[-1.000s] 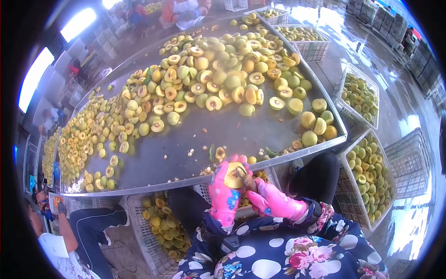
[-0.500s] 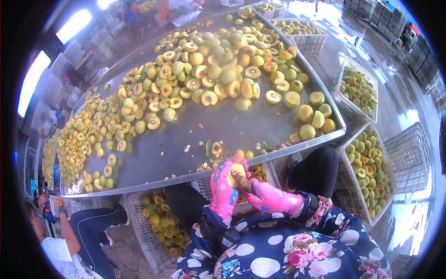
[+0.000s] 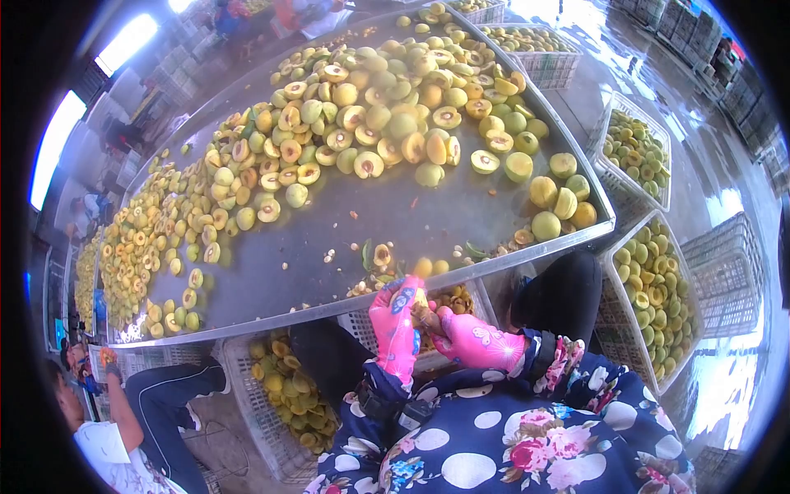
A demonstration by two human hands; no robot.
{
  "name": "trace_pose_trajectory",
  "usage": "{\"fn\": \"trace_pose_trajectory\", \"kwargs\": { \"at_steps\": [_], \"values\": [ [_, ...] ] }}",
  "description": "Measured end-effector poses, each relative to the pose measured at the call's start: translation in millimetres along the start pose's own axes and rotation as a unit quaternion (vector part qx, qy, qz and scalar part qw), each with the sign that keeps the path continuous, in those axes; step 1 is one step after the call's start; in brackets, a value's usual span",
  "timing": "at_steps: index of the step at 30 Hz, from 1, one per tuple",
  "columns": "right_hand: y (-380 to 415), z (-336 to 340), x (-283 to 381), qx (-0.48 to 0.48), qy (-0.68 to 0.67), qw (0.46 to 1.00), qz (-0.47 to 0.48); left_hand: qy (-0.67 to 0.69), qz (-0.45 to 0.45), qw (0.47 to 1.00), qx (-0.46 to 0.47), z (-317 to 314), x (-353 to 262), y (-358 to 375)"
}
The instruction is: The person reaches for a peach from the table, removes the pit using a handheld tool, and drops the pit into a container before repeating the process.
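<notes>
Fruit piece [image 3: 420, 297], yellow, one: lower centre of the frame, between two pink-gloved hands, near the front edge of the counter [image 3: 411, 216]. Largely hidden by the gloves; visible part a narrow strip, long axis close to upright in the frame. Direction of its cut side: cannot be told.

Left hand [image 3: 395, 325], patterned glove: fingers wrapped about the fruit piece, tips toward the top of the frame.

Right hand [image 3: 481, 339], matching glove: enters from the right, pointing left, front end against the fruit piece. Whether its fingers are clamped or apart cannot be told.

Brown item [image 3: 426, 319], slim, at the front of the right hand: long axis slanting from lower right to upper left, upper end at the fruit piece; nature unclear.

Small yellow fruits [image 3: 440, 267], two, side by side: just above the left hand.

Leaf [image 3: 368, 255], green, long axis near upright: counter, left of those fruits.

Heap of cut fruit [image 3: 362, 123]: across the counter, upper centre to left of the frame.

Crate [image 3: 355, 328], perforated: beneath the hands, scraps inside.

Crate of fruit halves [image 3: 650, 288]: right of the frame.
</notes>
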State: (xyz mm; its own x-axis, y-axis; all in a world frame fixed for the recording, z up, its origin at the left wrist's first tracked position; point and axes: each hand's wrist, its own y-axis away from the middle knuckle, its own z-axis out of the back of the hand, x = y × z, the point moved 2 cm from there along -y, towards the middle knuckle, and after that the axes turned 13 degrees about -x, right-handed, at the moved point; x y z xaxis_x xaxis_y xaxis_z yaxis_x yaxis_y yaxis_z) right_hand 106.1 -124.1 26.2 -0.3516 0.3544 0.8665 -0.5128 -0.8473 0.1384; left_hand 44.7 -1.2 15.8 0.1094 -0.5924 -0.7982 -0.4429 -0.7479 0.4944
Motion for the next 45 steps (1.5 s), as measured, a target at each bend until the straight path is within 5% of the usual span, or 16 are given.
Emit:
{"fn": "trace_pose_trajectory", "kwargs": {
  "at_steps": [2,6,8,14,17,26,32,38,41,44,45],
  "values": [
    [-2.4,-2.1,-2.6,0.024,-0.001,1.0,0.005,-0.015,-0.01,1.0,-0.004,1.2,0.8,-2.6],
    [0.8,22.3,39.9,0.134,-0.136,0.967,-0.168,-0.026,0.018,0.999,-0.012,1.0,-6.1,1.4],
    [0.1,14.3,29.9,0.115,-0.104,0.976,-0.154,-0.014,0.011,1.0,-0.01,2.2,-4.1,0.5],
    [-9.2,-30.5,-37.1,-0.067,-0.024,0.981,0.181,-0.049,-0.021,0.999,0.006,8.9,1.5,-9.1],
    [-4.0,6.9,16.9,0.168,-0.185,0.955,-0.161,-0.028,-0.008,1.0,-0.004,4.1,-4.6,-1.2],
    [-0.6,5.5,14.3,0.245,-0.41,0.853,-0.212,0.03,0.003,0.999,-0.012,8.2,-3.1,6.4],
    [-3.1,5.0,19.6,0.23,-0.391,0.872,-0.181,0.004,0.013,1.0,-0.015,6.1,-11.2,9.3],
    [1.2,-11.8,18.1,0.247,-0.564,0.752,-0.236,0.092,-0.059,0.994,0.007,12.3,-5.1,2.5],
    [0.5,-4.3,24.5,0.242,-0.528,0.789,-0.2,0.044,-0.069,0.995,0.05,15.5,-8.1,-2.1],
    [-1.6,4.7,20.0,0.213,-0.347,0.899,-0.159,-0.016,0.023,0.997,0.075,19.8,-7.4,-6.1],
    [-0.5,2.7,18.7,0.219,-0.358,0.892,-0.17,-0.027,0.029,0.996,0.075,21.7,-8.4,-4.9]
  ]
}}
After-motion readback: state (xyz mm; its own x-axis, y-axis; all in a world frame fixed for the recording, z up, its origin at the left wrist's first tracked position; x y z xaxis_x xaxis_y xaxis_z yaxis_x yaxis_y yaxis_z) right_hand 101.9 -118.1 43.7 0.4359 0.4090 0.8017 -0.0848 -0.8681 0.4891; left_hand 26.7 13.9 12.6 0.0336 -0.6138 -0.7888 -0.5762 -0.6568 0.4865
